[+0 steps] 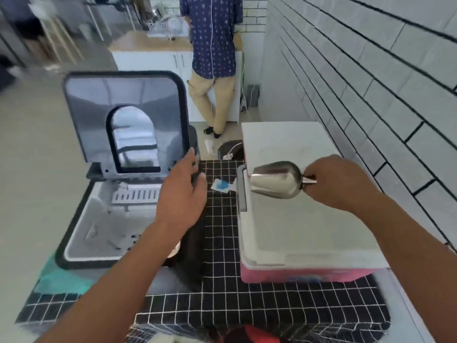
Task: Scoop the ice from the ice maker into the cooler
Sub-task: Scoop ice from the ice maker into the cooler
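Observation:
The grey ice maker (74,246) stands at the left with its lid (89,115) tilted up and its white basket exposed. At the right sits the pink cooler (296,274) with its white lid (296,233) closed. My right hand (338,184) grips the handle of a steel scoop (277,180), held above the far end of the cooler lid with its mouth pointing left. My left hand (183,191) hovers open, fingers spread, over the right edge of the ice maker, holding nothing. Whether ice lies in the scoop cannot be told.
A black cloth with a white grid (222,280) covers the table. A small blue and white packet (221,186) lies between the machines. A white tiled wall (371,82) runs along the right. Another person (214,58) stands at a counter behind.

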{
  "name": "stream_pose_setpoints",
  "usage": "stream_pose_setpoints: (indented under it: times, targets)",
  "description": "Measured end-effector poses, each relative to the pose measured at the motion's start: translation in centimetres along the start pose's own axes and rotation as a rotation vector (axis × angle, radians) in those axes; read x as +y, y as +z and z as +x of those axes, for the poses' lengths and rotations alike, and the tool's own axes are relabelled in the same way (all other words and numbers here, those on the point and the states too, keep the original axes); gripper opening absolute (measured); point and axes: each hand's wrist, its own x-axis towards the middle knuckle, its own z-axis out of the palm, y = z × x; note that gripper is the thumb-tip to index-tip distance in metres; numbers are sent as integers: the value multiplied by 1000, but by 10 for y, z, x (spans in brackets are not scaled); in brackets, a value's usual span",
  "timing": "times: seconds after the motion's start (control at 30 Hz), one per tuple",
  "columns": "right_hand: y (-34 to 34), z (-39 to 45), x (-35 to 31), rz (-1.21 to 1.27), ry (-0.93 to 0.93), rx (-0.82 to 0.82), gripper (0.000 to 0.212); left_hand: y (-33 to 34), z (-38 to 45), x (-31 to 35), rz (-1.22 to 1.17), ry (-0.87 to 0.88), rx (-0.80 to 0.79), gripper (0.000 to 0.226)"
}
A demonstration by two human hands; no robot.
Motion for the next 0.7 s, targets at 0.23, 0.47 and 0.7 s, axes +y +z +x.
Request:
stream_pose_setpoints:
  times: [0.23,0.47,0.7]
  targets:
    - [-37,25,-130,276,-237,33,32,-123,-13,-94,202,-48,145,44]
    - [-48,30,-260,-253,-419,-128,10,-162,-25,-171,314,-256,-34,55]
    - [-41,32,-316,-595,-489,-167,34,-145,-29,-189,163,-151,-109,51]
